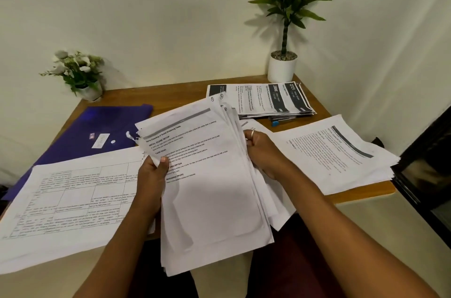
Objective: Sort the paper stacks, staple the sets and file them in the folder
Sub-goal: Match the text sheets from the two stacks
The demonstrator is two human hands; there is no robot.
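left grip point(153, 170) and right grip point(261, 151) both hold the sheaf point(210, 188)
your left grip pinches its left edge, thumb on top; your right grip curls round the fanned right edges, over the bench's point(170, 97) near edge. peel one sheet at a time, read its header, and lay it square on the matching pile: table pile point(68, 200), dark-header pile point(258, 100) or right pile point(341, 153). the purple folder point(97, 131) lies far left.

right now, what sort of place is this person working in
Likely a small office or home study corner: a wooden desk against a plain wall, printed paper stacks spread over it with a purple folder, and a potted plant at the back.
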